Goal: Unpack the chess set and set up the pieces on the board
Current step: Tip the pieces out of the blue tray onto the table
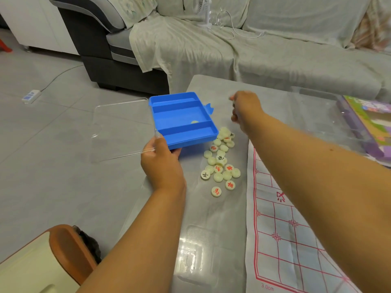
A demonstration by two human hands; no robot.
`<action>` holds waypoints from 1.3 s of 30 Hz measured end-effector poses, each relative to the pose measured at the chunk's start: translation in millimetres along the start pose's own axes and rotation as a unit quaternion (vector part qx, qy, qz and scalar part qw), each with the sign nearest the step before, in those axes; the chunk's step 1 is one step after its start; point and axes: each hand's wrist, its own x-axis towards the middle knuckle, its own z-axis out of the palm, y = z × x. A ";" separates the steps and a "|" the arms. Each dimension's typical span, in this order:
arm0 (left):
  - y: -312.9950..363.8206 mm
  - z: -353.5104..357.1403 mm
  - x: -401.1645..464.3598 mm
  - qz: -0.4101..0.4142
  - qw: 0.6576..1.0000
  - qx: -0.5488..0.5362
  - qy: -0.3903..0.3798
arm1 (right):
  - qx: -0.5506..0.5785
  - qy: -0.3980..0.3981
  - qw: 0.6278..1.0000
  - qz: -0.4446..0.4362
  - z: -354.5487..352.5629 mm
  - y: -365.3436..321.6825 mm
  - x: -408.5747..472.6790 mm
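Observation:
My left hand (161, 163) grips the near corner of a blue plastic box (183, 119), held tilted over the table's left edge with its clear lid (120, 127) hanging open to the left. One pale piece (194, 122) lies inside the box. Several cream round chess pieces (221, 161) with red or black characters lie in a pile on the table just right of the box. My right hand (245, 108) hovers blurred beyond the pile, fingers curled; whether it holds pieces is unclear. The white paper board (285, 229) with red grid lines lies at the right.
The glass-topped table (211, 240) ends at its left edge beside the box. A purple and green game box (366, 123) sits at the far right. A covered sofa (254, 43) stands behind the table. A chair (53, 254) is at the lower left.

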 end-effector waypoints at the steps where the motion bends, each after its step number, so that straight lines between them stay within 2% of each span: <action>1: 0.0 -0.2 -0.8 0.000 1.000 0.001 0.000 | -0.034 -0.003 0.999 0.017 -1.7 8.3 -0.3; 4: 0.7 0.0 -1.7 0.003 1.000 -0.004 0.003 | -0.217 -0.025 0.976 0.001 0.8 38.0 3.7; 8: 0.3 -0.7 0.2 -0.002 1.000 -0.012 0.000 | -0.226 -0.027 0.971 -0.077 13.2 43.5 -3.9; 15: -2.1 -0.6 1.6 -0.003 1.000 -0.021 0.003 | -0.175 -0.035 0.981 -0.079 11.5 44.2 -7.8; 18: -1.1 -1.3 2.0 -0.009 0.999 -0.043 0.013 | -0.075 -0.049 0.995 -0.048 7.4 41.3 -9.4; 21: 5.7 -3.8 4.2 -0.025 0.991 -0.124 0.031 | -0.005 -0.054 0.998 -0.023 4.3 42.4 -9.7; 23: 13.8 -6.1 9.0 -0.037 0.981 -0.184 0.046 | -0.060 -0.056 0.994 -0.068 3.9 41.0 -8.9; 26: 27.3 -9.9 19.9 -0.022 0.977 -0.208 0.047 | -0.157 -0.074 0.975 -0.136 9.6 35.0 -9.8; 28: 35.0 -12.5 25.7 0.003 0.981 -0.188 0.035 | -0.217 -0.118 0.951 -0.188 19.0 30.0 -14.3; 32: 41.5 -17.7 27.0 0.043 0.993 -0.113 0.018 | -0.422 -0.187 0.844 -0.274 40.9 24.7 -21.9; 34: 41.5 -19.6 25.0 0.046 0.994 -0.094 0.013 | -0.471 -0.198 0.813 -0.281 42.8 24.5 -24.3; 36: 40.9 -21.1 22.9 0.040 0.996 -0.085 0.009 | -0.452 -0.212 0.824 -0.268 38.0 27.6 -24.1; 38: 39.1 -21.5 21.6 0.029 0.997 -0.077 0.006 | -0.365 -0.179 0.880 -0.244 31.6 28.3 -25.1; 39: 37.6 -21.1 20.9 0.023 0.997 -0.071 0.003 | -0.288 -0.126 0.920 -0.235 28.5 24.5 -27.5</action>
